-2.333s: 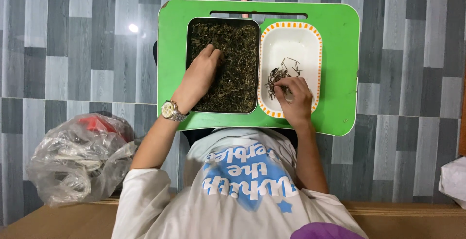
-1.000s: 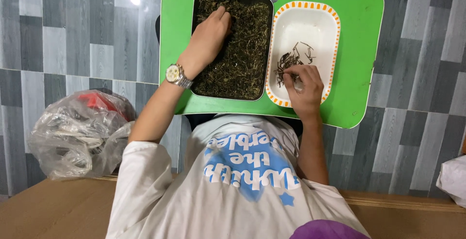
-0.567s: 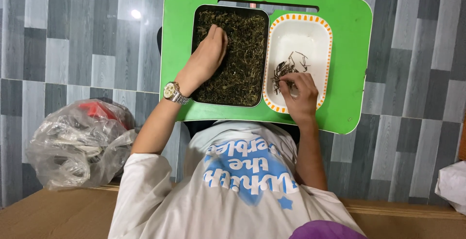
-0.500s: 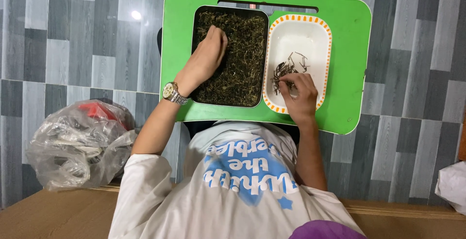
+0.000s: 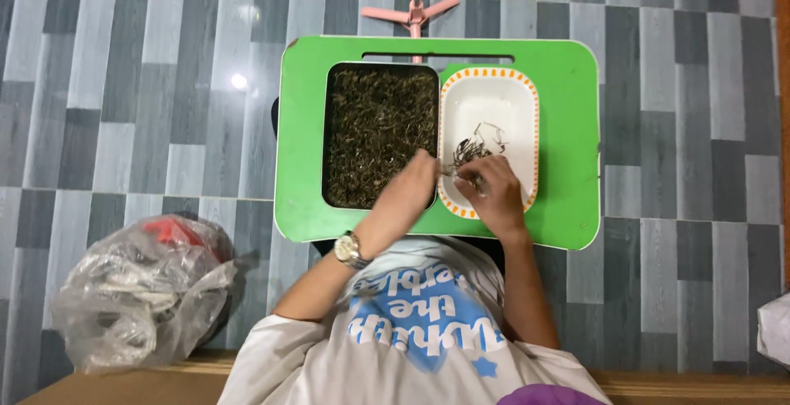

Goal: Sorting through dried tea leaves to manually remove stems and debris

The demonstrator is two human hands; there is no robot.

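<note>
On the surface (image 5: pixel 568 125), tray of dried leaves (image 5: pixel 378 133) lies left, dish with stems (image 5: pixel 490 137) right, touching. My hands meet over their shared edge. Plastic bag (image 5: pixel 140 298) on the floor (image 5: pixel 123 84), far left.

Person seen from above: white tee, wristwatch.
White short-sleeve T-shirt (image 5: pixel 411 347) w/ blue print & small star on front; metal round-face watch (image 5: pixel 349 249) on left wrist; forearms bare; bit of purple cloth (image 5: pixel 543 395) at bottom edge.

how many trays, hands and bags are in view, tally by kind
green lap tray: 1
dark tray of dried leaves: 1
white tray with orange rim: 1
left hand: 1
right hand: 1
clear plastic bag: 1
total: 6
</note>
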